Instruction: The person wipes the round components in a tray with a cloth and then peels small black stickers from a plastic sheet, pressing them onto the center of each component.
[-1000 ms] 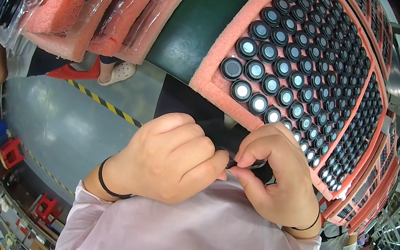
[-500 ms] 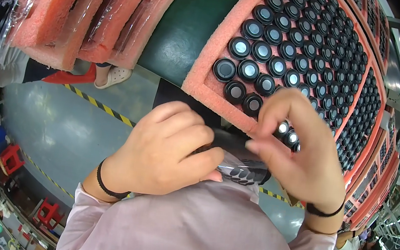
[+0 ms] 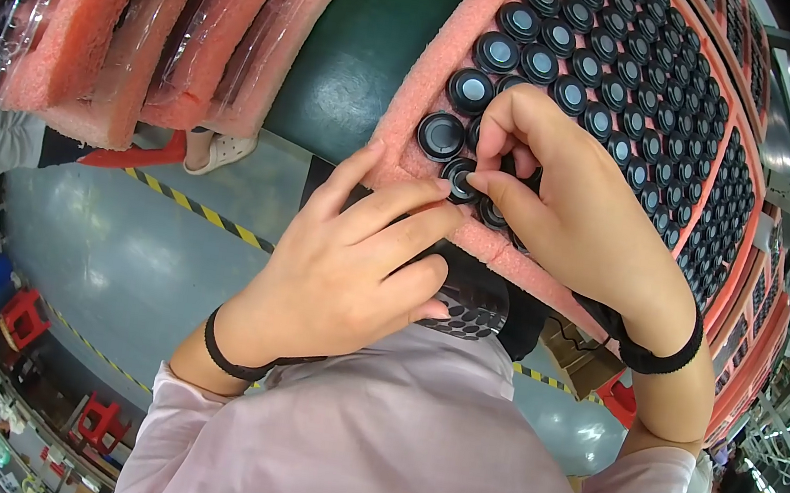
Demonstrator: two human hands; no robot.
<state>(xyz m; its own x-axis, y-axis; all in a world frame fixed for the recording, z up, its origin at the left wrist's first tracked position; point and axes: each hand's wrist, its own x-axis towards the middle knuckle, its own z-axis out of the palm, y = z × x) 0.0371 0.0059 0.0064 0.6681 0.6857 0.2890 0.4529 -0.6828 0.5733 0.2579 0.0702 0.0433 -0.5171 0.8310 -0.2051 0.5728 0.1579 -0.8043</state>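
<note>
Black round parts (image 3: 497, 53) with pale grey centres stand in rows in a pink foam tray (image 3: 401, 123). My left hand (image 3: 354, 256) reaches to the tray's near edge. Its upper fingers are stretched out, and one fingertip lies against a corner part (image 3: 461, 177). Below them, the thumb and lower fingers keep hold of a clear sheet with dark round stickers (image 3: 470, 318); their exact grip is partly hidden. My right hand (image 3: 571, 195) is over the same corner, thumb and forefinger closed at that part. Whatever is between those fingertips is too small to make out.
Wrapped pink foam trays (image 3: 113, 40) stand in a row at the left on a dark green table surface (image 3: 372, 44). More filled foam trays (image 3: 735, 202) extend to the right. A person's shoe (image 3: 225, 154) shows below the table. Red stools (image 3: 24, 317) stand farther left.
My right hand has moved left and down onto the corner part. My left hand's upper fingers have uncurled and reached forward to the tray edge, while the sticker sheet stays below it.
</note>
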